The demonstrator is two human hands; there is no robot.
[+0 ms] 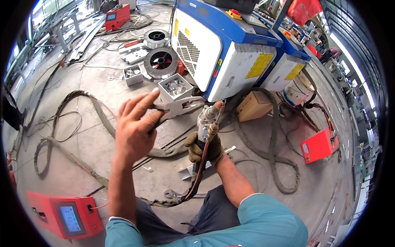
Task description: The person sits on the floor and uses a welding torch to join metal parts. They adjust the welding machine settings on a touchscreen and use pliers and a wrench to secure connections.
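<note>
A bare left hand [135, 127] grips pliers [179, 108] at the nozzle of a welding torch [207, 119] clasped in the gloved right hand [203, 148], work apparently mid-way.

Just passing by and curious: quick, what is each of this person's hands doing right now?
Left hand: bare, closed on grey pliers, forefinger stretched out.
Right hand: gloved, closed around a welding torch with its cable trailing down.

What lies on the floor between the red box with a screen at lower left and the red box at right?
In the head view, between the screen box and the right box lie hoses, a metal bar and the person's knees.
</note>
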